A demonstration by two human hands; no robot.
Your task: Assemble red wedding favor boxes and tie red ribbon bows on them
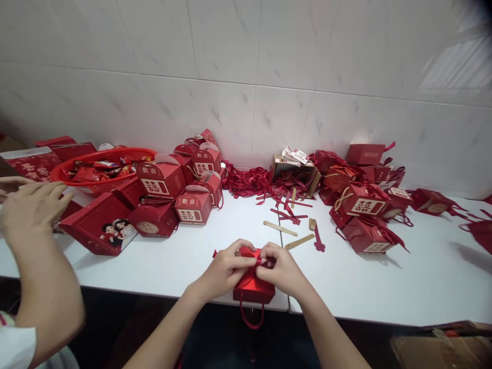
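Observation:
A small shiny red gift box (pixel 251 293) sits at the front edge of the white table, and its cord handle loop (pixel 252 325) hangs over the edge. My left hand (pixel 229 267) rests on the box top from the left, fingers closed on a red ribbon (pixel 260 261). From the right, my right hand (pixel 283 267) pinches the same ribbon, its fingertips close to the left ones. The ribbon's exact path between the fingers is partly hidden. Just beyond my right hand lie gold strips (pixel 300 241) and a dark red tag strip (pixel 318 240).
Stacked red boxes (pixel 157 179) and an orange-red basin (pixel 103 188) of wrapped sweets stand at left. A pile of red ribbons (pixel 249 182) lies by the wall, beside an open cardboard box (pixel 294 177). More ribboned boxes (pixel 363 201) are at right. Another person's arm (pixel 42 266) reaches in at left.

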